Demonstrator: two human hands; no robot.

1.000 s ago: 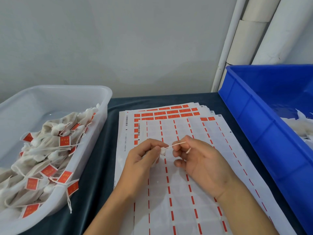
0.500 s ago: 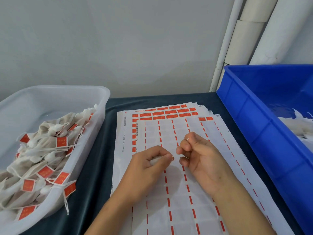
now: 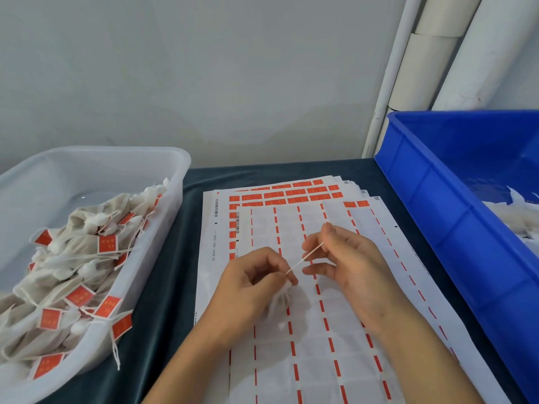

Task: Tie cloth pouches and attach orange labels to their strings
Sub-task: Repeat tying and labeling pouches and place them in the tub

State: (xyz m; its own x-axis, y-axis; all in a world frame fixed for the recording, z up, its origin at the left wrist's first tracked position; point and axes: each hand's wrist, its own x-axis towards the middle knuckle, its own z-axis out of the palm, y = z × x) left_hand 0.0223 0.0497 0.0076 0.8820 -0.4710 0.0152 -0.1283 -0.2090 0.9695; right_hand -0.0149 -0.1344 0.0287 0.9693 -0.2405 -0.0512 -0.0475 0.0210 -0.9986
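Over the label sheets point(image 3: 335, 330), the left hand point(image 3: 250, 290) pinches the soft, light pouch point(image 3: 281, 301) at its gathered neck while the right hand point(image 3: 347, 266) pinches its thin, limp string point(image 3: 304, 257) taut, likely best gripped near the end.

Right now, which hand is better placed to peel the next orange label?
Probably the right hand: it pinches only the string, nearer the remaining orange labels; the left hand grips the pouch.

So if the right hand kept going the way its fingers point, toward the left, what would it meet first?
Most likely the left hand, which pinches the cloth pouch; the right hand holds the taut string between them. Depth is unclear, though.
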